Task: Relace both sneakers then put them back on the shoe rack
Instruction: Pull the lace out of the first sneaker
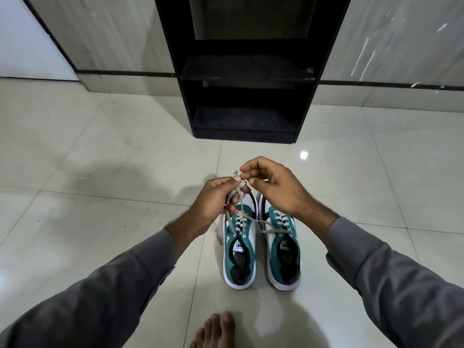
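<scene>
Two teal-and-white sneakers stand side by side on the floor, toes pointing toward the rack. The left sneaker point(239, 257) has its pale lace point(241, 209) pulled up out of the top eyelets. My left hand point(213, 202) pinches both strands above the toe, and my right hand point(273, 187) grips the lace ends just beside it. The right sneaker point(283, 254) is laced, with its lace ends lying loose across the tongue. The black shoe rack point(247, 71) stands beyond the shoes with bare shelves.
Glossy light floor tiles point(100, 172) surround the shoes. A marble-look wall point(113, 33) runs behind the rack. My bare foot point(216, 332) shows at the bottom edge, close behind the sneakers.
</scene>
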